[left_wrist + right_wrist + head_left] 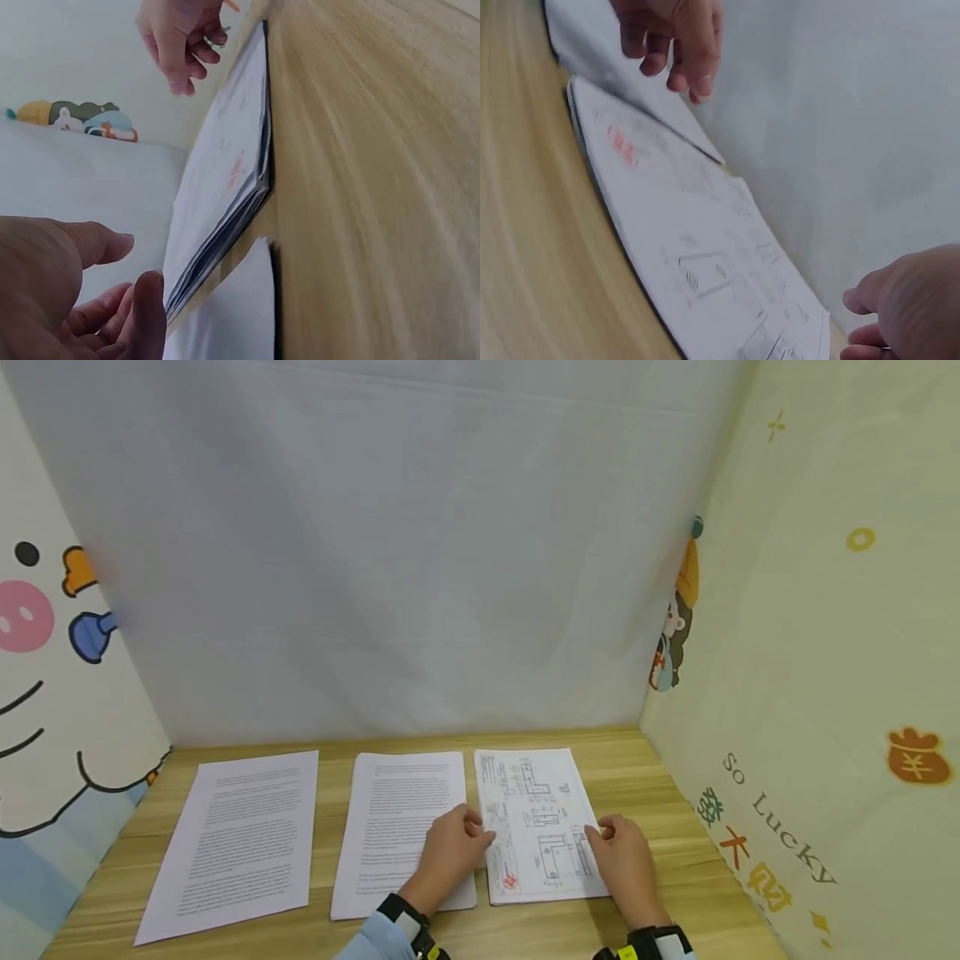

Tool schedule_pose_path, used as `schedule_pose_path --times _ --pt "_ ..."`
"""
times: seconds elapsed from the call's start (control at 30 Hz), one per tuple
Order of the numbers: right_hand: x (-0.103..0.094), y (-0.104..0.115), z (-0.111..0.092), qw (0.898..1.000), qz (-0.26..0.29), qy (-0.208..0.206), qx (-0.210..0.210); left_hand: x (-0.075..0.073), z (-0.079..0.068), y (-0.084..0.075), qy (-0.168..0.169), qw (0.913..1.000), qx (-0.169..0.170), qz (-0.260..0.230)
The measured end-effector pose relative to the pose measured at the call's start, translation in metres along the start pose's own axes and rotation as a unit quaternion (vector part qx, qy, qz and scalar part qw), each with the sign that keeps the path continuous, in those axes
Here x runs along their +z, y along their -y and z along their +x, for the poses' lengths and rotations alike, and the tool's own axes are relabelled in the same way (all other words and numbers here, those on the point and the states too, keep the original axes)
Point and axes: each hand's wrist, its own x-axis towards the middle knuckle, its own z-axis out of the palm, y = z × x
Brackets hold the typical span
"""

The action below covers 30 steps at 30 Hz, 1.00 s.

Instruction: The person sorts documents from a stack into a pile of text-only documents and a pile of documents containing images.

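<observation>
A stack of paper topped by a technical drawing with a red stamp lies on the wooden table. My left hand hovers by its left edge, partly over the neighbouring stack of printed text pages. In the left wrist view, the left hand's thumb and fingers are apart with nothing between them. By the drawing stack's right edge is my right hand, its fingers loosely bent. The right wrist view shows this hand holding nothing, thumb and fingers parted. Layered sheet edges show along the drawing stack's side.
A printed text sheet lies slanted at the left of the table. A white cloth wall rises behind. Patterned side panels stand on the left and on the right.
</observation>
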Motion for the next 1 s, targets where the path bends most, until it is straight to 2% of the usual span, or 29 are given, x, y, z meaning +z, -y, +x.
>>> schedule_pose_path --times 0.13,0.23,0.3,0.47,0.67,0.87,1.0 --pt "0.006 0.022 -0.007 0.996 0.08 0.05 0.006 -0.028 -0.005 0.015 -0.017 0.9995 -0.002 0.027" --pt "0.017 0.044 -0.018 0.985 0.139 0.1 -0.006 -0.058 -0.008 0.031 -0.031 0.9987 -0.025 0.033" --pt "0.027 0.059 -0.026 0.972 0.185 0.144 -0.022 -0.081 -0.011 0.044 -0.043 0.9976 -0.044 0.032" --pt "0.057 0.097 -0.042 0.928 0.265 0.26 -0.039 -0.142 -0.024 0.08 -0.057 0.9942 -0.085 0.034" --pt "0.093 0.149 -0.055 0.895 0.3 0.329 -0.032 -0.209 -0.044 0.121 -0.068 0.9903 -0.103 0.065" --pt "0.118 0.191 -0.067 0.869 0.319 0.377 -0.032 -0.25 -0.053 0.149 -0.1 0.9768 -0.178 0.064" --pt "0.133 0.217 -0.076 0.851 0.331 0.406 -0.019 -0.273 -0.062 0.164 -0.118 0.9637 -0.228 0.072"
